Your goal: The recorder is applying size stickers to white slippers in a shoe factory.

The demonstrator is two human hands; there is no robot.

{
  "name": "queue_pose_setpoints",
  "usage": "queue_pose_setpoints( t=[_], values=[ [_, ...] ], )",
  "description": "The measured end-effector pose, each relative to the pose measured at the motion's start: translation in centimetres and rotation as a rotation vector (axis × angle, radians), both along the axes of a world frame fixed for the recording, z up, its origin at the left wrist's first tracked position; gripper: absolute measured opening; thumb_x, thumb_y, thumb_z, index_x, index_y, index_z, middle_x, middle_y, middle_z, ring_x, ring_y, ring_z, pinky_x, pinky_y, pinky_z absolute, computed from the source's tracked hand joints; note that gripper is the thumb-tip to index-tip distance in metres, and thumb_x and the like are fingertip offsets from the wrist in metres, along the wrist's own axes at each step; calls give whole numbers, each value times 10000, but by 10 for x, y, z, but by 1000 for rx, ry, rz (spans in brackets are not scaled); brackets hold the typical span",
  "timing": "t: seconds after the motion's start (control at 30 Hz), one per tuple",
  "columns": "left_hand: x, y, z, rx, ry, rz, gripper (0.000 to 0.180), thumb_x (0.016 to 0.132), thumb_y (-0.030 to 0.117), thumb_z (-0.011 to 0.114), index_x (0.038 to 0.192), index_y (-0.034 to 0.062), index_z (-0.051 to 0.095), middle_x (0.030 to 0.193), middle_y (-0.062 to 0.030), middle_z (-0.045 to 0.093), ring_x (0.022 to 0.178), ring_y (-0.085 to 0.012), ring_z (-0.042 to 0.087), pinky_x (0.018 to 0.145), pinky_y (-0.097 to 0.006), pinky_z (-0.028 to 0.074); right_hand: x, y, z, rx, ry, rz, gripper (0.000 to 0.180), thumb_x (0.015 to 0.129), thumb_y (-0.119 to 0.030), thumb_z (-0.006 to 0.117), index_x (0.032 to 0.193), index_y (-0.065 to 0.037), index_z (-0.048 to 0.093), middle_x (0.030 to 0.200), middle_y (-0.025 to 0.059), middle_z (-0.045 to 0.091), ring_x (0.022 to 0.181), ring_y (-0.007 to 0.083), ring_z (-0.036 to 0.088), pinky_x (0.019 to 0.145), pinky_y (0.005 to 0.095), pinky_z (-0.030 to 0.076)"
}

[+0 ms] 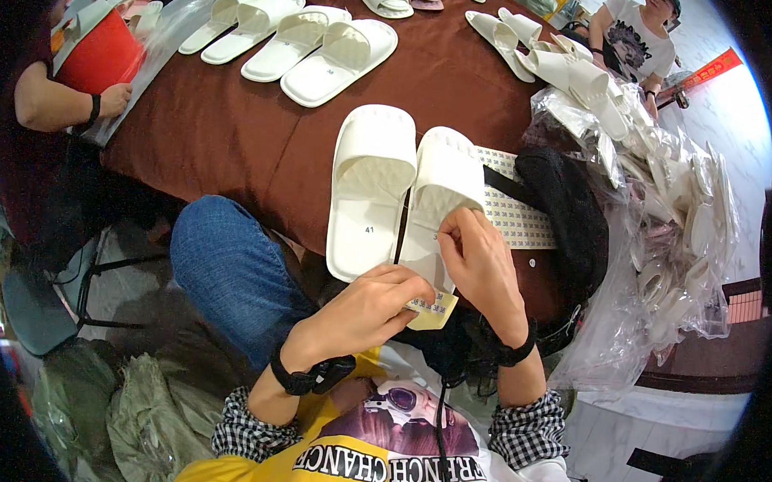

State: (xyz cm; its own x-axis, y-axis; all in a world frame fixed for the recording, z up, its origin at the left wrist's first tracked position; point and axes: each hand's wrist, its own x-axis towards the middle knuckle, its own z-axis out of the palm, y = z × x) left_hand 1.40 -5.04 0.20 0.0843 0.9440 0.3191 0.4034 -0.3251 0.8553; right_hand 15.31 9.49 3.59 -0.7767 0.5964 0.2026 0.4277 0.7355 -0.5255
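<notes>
Two white slippers stand side by side before me: the left slipper (365,232) has a small printed number label on its insole, and the right slipper (431,179) is partly covered by my hands. My left hand (358,308) is closed on a small yellowish sticker sheet (433,312) with rows of tiny printed labels, just below the slippers' heels. Bent over the right slipper's insole, my right hand (481,257) has its fingers pinched together. Whatever lies between those fingertips is hidden. Part of a dark mark shows on the insole beside them.
A larger sticker sheet (523,216) lies under a black cloth item (574,218). Several white slippers (337,62) line the far side of the brown-covered table (211,141). Plastic bags of slippers (660,191) heap at the right. Co-workers sit left and far right; a red container (107,57) stands left.
</notes>
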Motion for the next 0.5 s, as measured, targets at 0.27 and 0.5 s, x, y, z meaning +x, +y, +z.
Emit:
queue_pose_setpoints(
  t=[0.27,0.5],
  values=[
    [1,-1,0,10,-3,4,280,792,-32,677,1049,33,586,1037,-132,648,1030,-344,610,926,-430,464,-6,-12,-3,25,-19,-149,124,862,-117,632,909,-27,561,871,163,613,738,382,622,651,460,493],
    [0,0,2,22,14,-5,287,795,-38,664,1060,32,580,1032,-123,644,1031,-336,607,931,-427,458,-7,-16,-6,-5,-17,-250,128,865,-131,637,913,-35,567,896,154,628,769,383,635,665,460,496]
  ],
)
